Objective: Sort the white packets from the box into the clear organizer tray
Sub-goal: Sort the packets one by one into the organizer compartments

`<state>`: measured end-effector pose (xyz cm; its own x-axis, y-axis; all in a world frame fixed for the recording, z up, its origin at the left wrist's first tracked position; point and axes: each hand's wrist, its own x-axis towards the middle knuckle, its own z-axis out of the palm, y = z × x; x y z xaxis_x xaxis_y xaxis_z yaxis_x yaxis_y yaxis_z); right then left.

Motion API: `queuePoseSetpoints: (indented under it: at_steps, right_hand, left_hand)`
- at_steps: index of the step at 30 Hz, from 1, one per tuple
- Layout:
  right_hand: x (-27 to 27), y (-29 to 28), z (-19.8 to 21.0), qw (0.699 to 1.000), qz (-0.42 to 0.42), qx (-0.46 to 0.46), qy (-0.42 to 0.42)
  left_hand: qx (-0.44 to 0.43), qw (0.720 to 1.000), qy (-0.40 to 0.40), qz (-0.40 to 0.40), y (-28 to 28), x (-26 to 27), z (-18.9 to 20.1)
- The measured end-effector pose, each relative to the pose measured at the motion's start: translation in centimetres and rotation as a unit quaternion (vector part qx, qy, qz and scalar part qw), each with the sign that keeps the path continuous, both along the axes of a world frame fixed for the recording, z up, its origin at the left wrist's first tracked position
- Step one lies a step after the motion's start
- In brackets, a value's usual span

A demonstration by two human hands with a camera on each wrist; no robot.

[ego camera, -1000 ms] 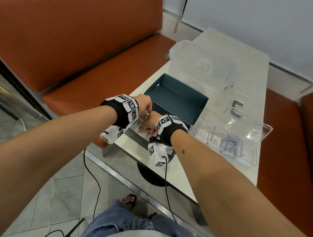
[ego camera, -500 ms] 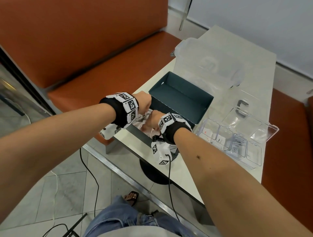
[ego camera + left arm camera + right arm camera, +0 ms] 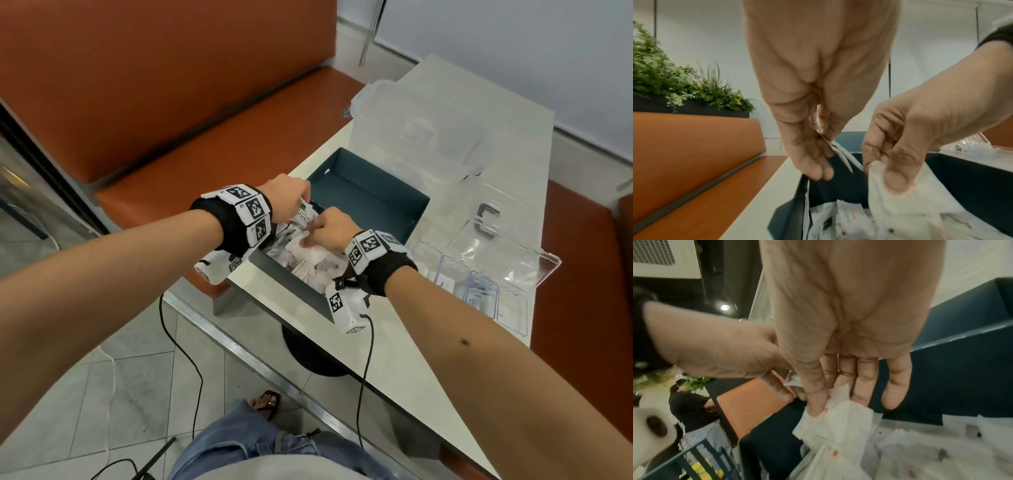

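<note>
Cables (image 3: 363, 370) are hanging off the counter's (image 3: 404, 370) near edge below both wrists. Right hand (image 3: 330, 228) is pinching a white packet with orange marks (image 3: 838, 418) between thumb and fingers (image 3: 816, 404); left hand (image 3: 286, 198) is pinching thin white packets (image 3: 844, 154). Both are hovering over the dark box (image 3: 383, 202), its near end heaped with packets (image 3: 308, 263). Toward the counter's right edge, the clear organizer tray (image 3: 479, 284) is holding a few packets.

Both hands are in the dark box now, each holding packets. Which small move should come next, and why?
Probably lift the right hand out of the box and carry its pinched white packet to the clear organizer tray on its right. The pinch looks secure, and the left hand already holds its own packets.
</note>
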<state>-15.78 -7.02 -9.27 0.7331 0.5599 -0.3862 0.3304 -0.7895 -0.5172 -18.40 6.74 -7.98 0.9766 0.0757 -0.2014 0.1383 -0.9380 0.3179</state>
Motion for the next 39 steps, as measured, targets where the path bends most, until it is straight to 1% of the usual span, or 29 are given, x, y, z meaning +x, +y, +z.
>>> queuePoseSetpoints:
  at_steps: [2, 4, 7, 8, 10, 12, 14, 17, 20, 21, 22, 25, 27, 29, 31, 33, 34, 35, 36, 37, 38, 39]
  right_hand:
    - [0.5, -1.2, 0.4, 0.998, -0.046, 0.034, 0.013]
    - [1.0, -2.5, 0.8, 0.99, -0.106, 0.084, 0.048]
    - [1.2, -4.2, 1.5, 0.961, -0.199, 0.163, 0.106]
    - [1.1, -4.7, 1.9, 0.945, -0.231, 0.195, 0.126]
    - [1.0, -5.6, 2.7, 0.904, -0.291, 0.262, 0.172]
    - [0.9, -6.6, 3.6, 0.863, -0.329, 0.321, 0.21]
    - [1.0, -7.8, 4.4, 0.829, -0.344, 0.376, 0.23]
    - [1.4, -10.0, 5.7, 0.778, -0.354, 0.454, 0.251]
    - [1.7, -12.4, 7.0, 0.712, -0.383, 0.523, 0.271]
    - [1.7, -13.2, 7.3, 0.695, -0.393, 0.538, 0.272]
    - [1.8, -14.0, 7.5, 0.685, -0.399, 0.547, 0.268]
    - [1.6, -16.3, 8.0, 0.687, -0.408, 0.554, 0.235]
    - [1.5, -17.8, 8.2, 0.711, -0.404, 0.541, 0.195]
    - [1.3, -19.5, 8.3, 0.732, -0.402, 0.526, 0.157]
    - [1.3, -21.5, 8.5, 0.738, -0.416, 0.517, 0.128]
    - [1.1, -23.4, 9.0, 0.734, -0.432, 0.513, 0.102]
    - [1.0, -24.3, 9.2, 0.734, -0.437, 0.512, 0.094]
    - [0.9, -25.1, 9.5, 0.736, -0.439, 0.509, 0.087]
    - [0.7, -25.9, 9.7, 0.739, -0.436, 0.507, 0.083]
    - [0.5, -26.6, 9.8, 0.744, -0.429, 0.506, 0.082]
    - [0.2, -27.2, 10.0, 0.75, -0.419, 0.506, 0.081]
    - [0.0, -27.7, 10.1, 0.756, -0.408, 0.505, 0.079]
  left_hand:
    - [-0.033, 0.999, -0.026, 0.003, 0.3, -0.1, 0.6]
    - [-0.067, 0.996, -0.05, 0.008, 0.6, -0.2, 1.3]
    - [-0.114, 0.988, -0.098, 0.025, 0.0, -0.3, 2.2]
    - [-0.13, 0.983, -0.122, 0.032, -0.4, -0.3, 2.4]
    - [-0.146, 0.971, -0.185, 0.03, -1.5, 0.1, 2.9]
    - [-0.158, 0.958, -0.238, 0.002, -3.3, 0.4, 3.4]
    - [-0.165, 0.947, -0.272, -0.049, -5.3, 0.6, 3.8]
    - [-0.148, 0.931, -0.298, -0.147, -8.2, 0.8, 4.1]
    - [-0.092, 0.923, -0.296, -0.228, -10.4, 1.5, 4.1]
    - [-0.085, 0.918, -0.297, -0.248, -11.1, 1.7, 4.1]
    - [-0.086, 0.913, -0.299, -0.265, -11.7, 1.9, 4.1]
    - [-0.125, 0.898, -0.292, -0.303, -13.4, 2.6, 4.3]
    - [-0.164, 0.885, -0.287, -0.327, -14.7, 3.1, 4.5]
    - [-0.211, 0.876, -0.28, -0.332, -16.4, 3.7, 4.8]
    - [-0.275, 0.871, -0.282, -0.293, -18.3, 4.4, 5.1]
    - [-0.347, 0.866, -0.282, -0.223, -20.5, 5.0, 5.5]
    - [-0.382, 0.866, -0.264, -0.185, -21.6, 5.3, 5.7]
    - [-0.419, 0.866, -0.227, -0.148, -22.7, 5.5, 5.8]
    - [-0.46, 0.863, -0.172, -0.118, -23.9, 5.5, 6.0]
    - [-0.5, 0.854, -0.108, -0.094, -25.1, 5.4, 6.1]
    - [-0.54, 0.837, -0.044, -0.077, -26.2, 5.3, 6.2]
    - [-0.576, 0.814, 0.012, -0.067, -27.1, 5.1, 6.3]
